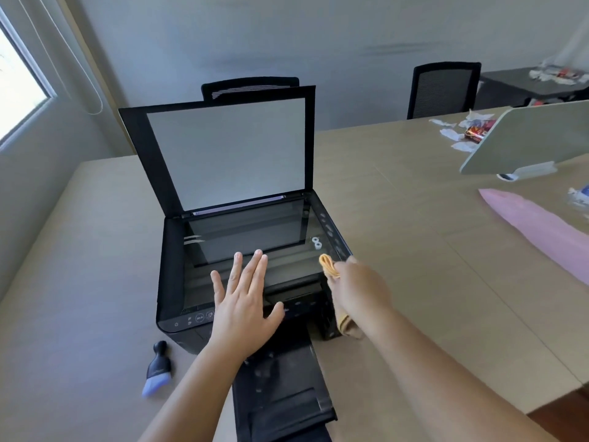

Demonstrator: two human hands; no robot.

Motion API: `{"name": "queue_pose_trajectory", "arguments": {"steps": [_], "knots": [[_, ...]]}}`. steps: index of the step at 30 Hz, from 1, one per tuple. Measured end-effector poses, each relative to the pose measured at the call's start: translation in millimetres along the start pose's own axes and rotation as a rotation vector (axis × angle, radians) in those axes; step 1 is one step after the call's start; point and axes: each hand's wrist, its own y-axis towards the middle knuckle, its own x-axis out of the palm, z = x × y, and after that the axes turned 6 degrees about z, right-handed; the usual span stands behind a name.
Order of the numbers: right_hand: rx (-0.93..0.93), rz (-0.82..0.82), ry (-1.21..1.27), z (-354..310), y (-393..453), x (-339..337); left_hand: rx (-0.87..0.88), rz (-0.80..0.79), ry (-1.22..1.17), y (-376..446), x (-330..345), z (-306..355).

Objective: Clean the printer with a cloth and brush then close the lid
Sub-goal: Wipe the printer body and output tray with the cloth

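A black printer (173, 282) stands on the beige table with its scanner lid (223, 151) raised upright, white pad facing me. The glass (248, 231) is bare. My left hand (243, 301) hovers flat with fingers spread over the front of the glass and control panel. My right hand (358, 288) is at the printer's right front corner, closed on an orange-yellow cloth (328, 266) that sticks out above and below the fist. A small brush (157, 370) with a black handle and blue bristles lies on the table left of the output tray (280, 390).
Two black chairs (443, 87) stand behind the table. A pink sheet (538, 231) lies at the right. A tilted grey-white panel on a stand (526, 138) and scraps of paper with a red packet (475, 134) sit at the far right. A window is at the left.
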Motion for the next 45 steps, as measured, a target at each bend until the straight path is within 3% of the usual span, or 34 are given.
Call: {"name": "queue_pose_trajectory", "arguments": {"steps": [3,10,15,18,23,26,29,33,37,41,43,45], "knots": [[0.132,0.041,0.009,37.9,3.4,-11.5,-0.008,0.019,0.013,4.3,3.7,9.6],[-0.195,0.094,0.125,-10.3,-12.7,19.6,0.052,0.036,0.030,30.6,17.7,47.6],[-0.013,0.235,0.190,51.9,-18.3,15.5,0.127,0.048,0.026,26.2,26.5,54.3],[-0.119,0.347,0.278,42.0,-29.7,29.2,0.168,0.009,-0.007,19.3,31.8,57.8],[-0.381,0.296,0.293,47.7,-44.2,41.9,0.250,-0.008,0.030,11.6,37.0,65.8],[-0.254,0.312,0.300,79.7,-42.9,35.5,0.244,-0.027,0.093,5.2,41.5,61.9],[-0.200,0.365,0.334,61.3,-30.7,37.8,0.195,-0.051,0.130,-2.4,44.6,61.1],[-0.442,0.337,0.349,28.8,-35.2,45.9,0.135,-0.050,0.085,-17.0,51.0,63.8],[-0.601,0.206,0.262,60.1,-47.3,49.7,0.153,-0.044,0.111,-23.9,52.8,61.5],[-0.356,0.261,0.443,89.7,-42.1,33.5,0.167,-0.038,0.135,-25.7,52.3,58.3],[-0.188,0.291,0.493,81.0,-32.1,31.0,0.163,-0.036,0.136,-25.9,52.0,59.6],[-0.136,0.303,0.454,58.7,-21.9,33.2,0.147,-0.025,0.108,-21.0,48.1,62.4]]}}
